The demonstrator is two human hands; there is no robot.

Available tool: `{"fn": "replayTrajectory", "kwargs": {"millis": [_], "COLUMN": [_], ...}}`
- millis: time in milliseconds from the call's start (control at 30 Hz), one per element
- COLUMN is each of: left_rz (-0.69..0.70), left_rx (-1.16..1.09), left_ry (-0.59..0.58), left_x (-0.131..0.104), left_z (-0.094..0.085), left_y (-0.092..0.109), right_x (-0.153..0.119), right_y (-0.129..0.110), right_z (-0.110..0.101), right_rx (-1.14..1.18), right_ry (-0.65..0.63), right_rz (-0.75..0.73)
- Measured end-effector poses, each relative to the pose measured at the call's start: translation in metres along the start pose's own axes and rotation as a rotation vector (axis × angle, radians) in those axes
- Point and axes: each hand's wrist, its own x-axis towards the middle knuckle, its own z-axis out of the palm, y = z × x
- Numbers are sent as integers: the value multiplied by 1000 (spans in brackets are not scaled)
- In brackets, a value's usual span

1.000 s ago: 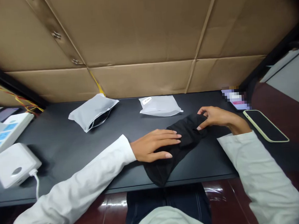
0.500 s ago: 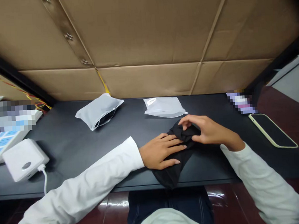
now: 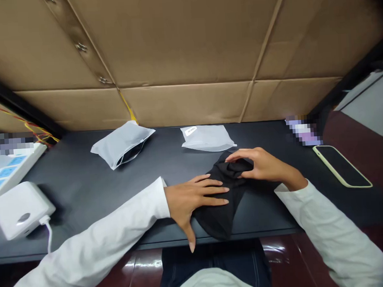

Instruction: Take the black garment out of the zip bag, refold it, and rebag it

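Head view: left hand (image 3: pixel 190 197) hides black cloth (image 3: pixel 223 202).

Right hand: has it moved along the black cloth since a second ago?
Yes. The right hand has come left, from beyond the flat white pouch to just below its right corner, folding the black cloth.

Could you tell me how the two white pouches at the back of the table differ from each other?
The left pouch lies at an angle and bulges, while the right pouch sits squarer and flatter. The left pouch gapes open at its near edge, showing something dark inside; the right pouch looks closed. The right pouch bears a small white label at its corner; no label shows on the left pouch. Both are frosted white bags on the black table.
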Motion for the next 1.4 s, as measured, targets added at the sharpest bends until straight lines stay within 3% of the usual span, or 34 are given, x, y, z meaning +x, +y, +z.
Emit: {"fn": "replayTrajectory", "kwargs": {"millis": [200,400,500,633,700,833,1033,1133,1267,1400], "left_rz": [-47,4,94,212,254,257,261,138,-135,-518], "left_rx": [23,123,282,452,510,540,438,297,-28,-172], "left_ry": [-81,-23,65,308,389,438,473,600,726,831], "left_x": [3,5,6,9,11,15,13,12,17,25], "left_z": [8,29,46,62,64,60,55,49,39,34], "left_y": [11,26,36,51,56,58,53,54,54,48], "right_x": [-1,-1,-1,0,0,-1,-3,-2,2,3], "right_y": [-2,-1,-1,-5,-9,-15,-20,-23,-28,-30], "right_z": [2,-1,0,8,13,22,23,21,23,26], "right_rx": [-123,-24,39,101,139,185,94,118,311,632], "right_ry": [71,-58,-59,-50,-17,52,-244,-290,-328,-184], "right_rz": [-78,-203,-228,-332,-406,-526,-395,-382,-322,42]}}
